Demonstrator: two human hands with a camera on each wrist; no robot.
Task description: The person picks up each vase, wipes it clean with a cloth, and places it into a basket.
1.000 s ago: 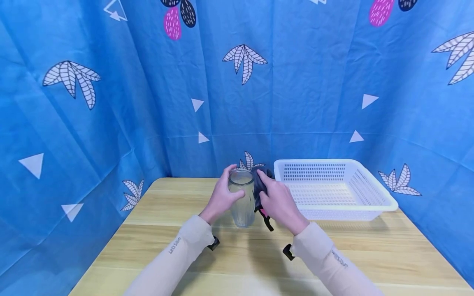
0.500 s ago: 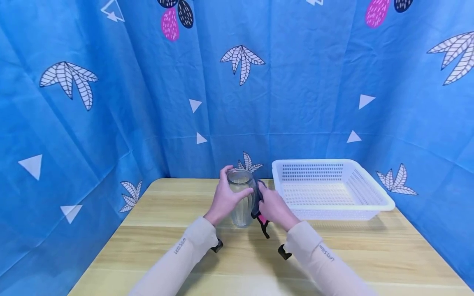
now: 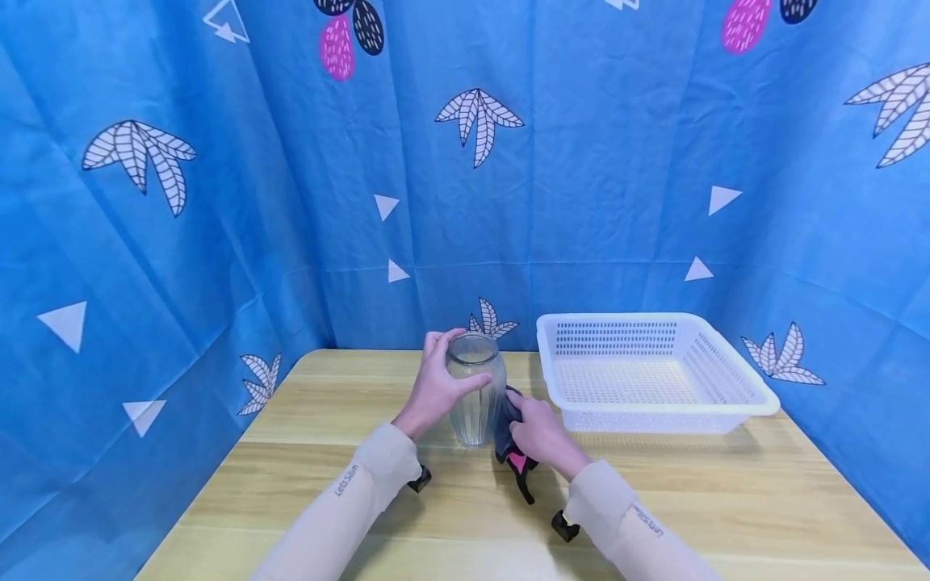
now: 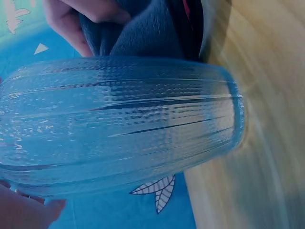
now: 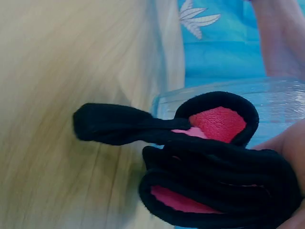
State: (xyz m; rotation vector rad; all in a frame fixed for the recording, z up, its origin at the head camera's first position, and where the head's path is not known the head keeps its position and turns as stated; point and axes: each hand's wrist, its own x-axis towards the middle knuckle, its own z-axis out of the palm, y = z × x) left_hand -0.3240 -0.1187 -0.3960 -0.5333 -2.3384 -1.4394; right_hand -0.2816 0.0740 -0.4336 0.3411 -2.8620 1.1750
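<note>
A clear ribbed glass vase (image 3: 474,415) stands upright on the wooden table; its ribs fill much of the left wrist view. My left hand (image 3: 436,386) grips it near the rim, thumb across the front and fingers around the far left side. On the vase's right side, my right hand (image 3: 541,432) holds a bunched dark grey cloth (image 3: 504,432) against the lower glass. Black edging and a pink inner face show on the folded cloth (image 5: 214,183) in the right wrist view, with one black-edged end sticking out. The cloth partly hides the glass behind it.
A white perforated plastic basket (image 3: 654,415) stands at the back right of the wooden table (image 3: 697,500). A blue patterned curtain (image 3: 603,202) hangs close behind the table and along both sides.
My right hand has slid down the vase's right side with the cloth, from beside the rim to the lower part. My left hand keeps its grip near the rim.
</note>
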